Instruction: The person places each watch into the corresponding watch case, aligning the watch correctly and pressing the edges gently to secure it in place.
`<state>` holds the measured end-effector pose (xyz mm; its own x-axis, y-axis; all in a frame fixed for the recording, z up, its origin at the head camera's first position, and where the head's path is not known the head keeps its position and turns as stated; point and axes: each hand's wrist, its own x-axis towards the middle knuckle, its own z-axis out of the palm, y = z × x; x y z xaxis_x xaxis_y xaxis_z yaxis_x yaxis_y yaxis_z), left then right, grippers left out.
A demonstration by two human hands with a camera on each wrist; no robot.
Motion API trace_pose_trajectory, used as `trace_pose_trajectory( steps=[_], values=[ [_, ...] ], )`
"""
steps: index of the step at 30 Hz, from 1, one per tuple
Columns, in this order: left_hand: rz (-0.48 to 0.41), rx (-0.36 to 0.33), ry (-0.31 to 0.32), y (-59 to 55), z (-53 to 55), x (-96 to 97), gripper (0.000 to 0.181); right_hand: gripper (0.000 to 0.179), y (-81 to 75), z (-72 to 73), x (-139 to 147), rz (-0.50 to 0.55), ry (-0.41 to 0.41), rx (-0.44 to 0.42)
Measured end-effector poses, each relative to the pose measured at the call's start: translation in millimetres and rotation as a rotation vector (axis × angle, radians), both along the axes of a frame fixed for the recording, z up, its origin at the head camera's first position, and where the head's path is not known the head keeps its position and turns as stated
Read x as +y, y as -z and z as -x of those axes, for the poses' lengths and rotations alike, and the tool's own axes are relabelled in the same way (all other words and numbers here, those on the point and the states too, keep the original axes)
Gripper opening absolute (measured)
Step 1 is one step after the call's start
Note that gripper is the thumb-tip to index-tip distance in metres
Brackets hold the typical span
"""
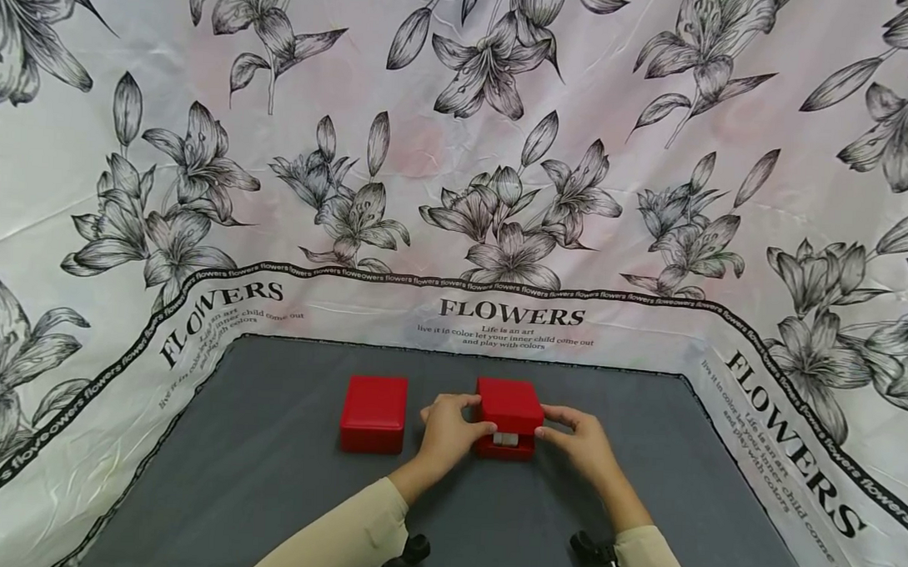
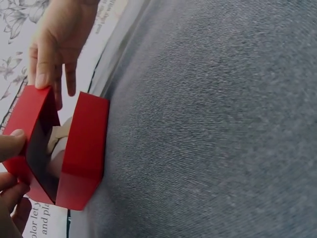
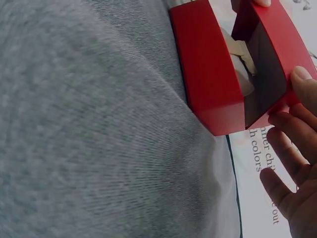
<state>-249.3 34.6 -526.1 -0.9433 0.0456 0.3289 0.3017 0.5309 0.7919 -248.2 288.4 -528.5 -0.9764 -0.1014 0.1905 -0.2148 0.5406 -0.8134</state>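
Fingers do the work here, and the care lies in keeping the lift even. Left of centre in the head view a closed red box (image 1: 373,414) sits alone on the counter (image 1: 266,494), untouched. Just right of it, the left hand (image 1: 449,429) pinches the near left edge of the hinged red box (image 1: 508,417), thumb on the lid's front corner and the other fingers curled at its side. That box stands at the middle of the frame, its lid raised a crack, something pale showing in the gap. Further right, the right hand (image 1: 579,442) grips the opposite corner, thumb on the lid edge, fingers loosely bent beneath.

To my eye the lid should rise with both thumbs pushing together while the base stays flat on the counter; a lopsided push would likely skid the box over the cloth.

Grey felt covers the counter. White sheeting printed with black lilies and the word FLOWERS (image 1: 511,313) rises around it along the back and both sides.
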Motion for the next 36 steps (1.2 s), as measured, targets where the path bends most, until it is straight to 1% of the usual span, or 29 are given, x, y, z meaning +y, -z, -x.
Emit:
trace_pose_trajectory(
  steps=[2, 6, 12, 16, 19, 29, 36],
  values=[
    [0.005, -0.005, -0.005, 1.2, -0.7, 0.1, 0.052, 0.050, 1.1, -0.9, 0, 0.007, 0.005, -0.001],
    [0.021, -0.011, -0.008, 2.7, -2.4, -0.7, 0.054, 0.050, 3.2, -1.7, 0, -0.011, 0.007, 0.012],
    [0.053, -0.006, 0.005, 4.8, -4.5, -1.3, 0.054, 0.049, 3.9, -2.2, 1, -0.040, 0.003, 0.006],
    [0.044, -0.019, 0.008, 7.1, -7.2, -1.1, 0.054, 0.049, 4.5, -4.9, 2, -0.049, 0.005, -0.023],
    [0.041, -0.016, 0.012, 8.3, -9.7, -1.2, 0.054, 0.049, 6.2, -6.8, 2, -0.057, 0.008, -0.037],
    [0.061, 0.005, 0.009, 10.9, -13.2, -0.8, 0.051, 0.046, 9.5, -8.6, 2, -0.084, 0.005, -0.012],
    [0.061, -0.006, 0.004, 10.9, -15.3, -1.5, 0.051, 0.044, 8.9, -9.0, 1, -0.087, 0.005, -0.021]
  ],
)
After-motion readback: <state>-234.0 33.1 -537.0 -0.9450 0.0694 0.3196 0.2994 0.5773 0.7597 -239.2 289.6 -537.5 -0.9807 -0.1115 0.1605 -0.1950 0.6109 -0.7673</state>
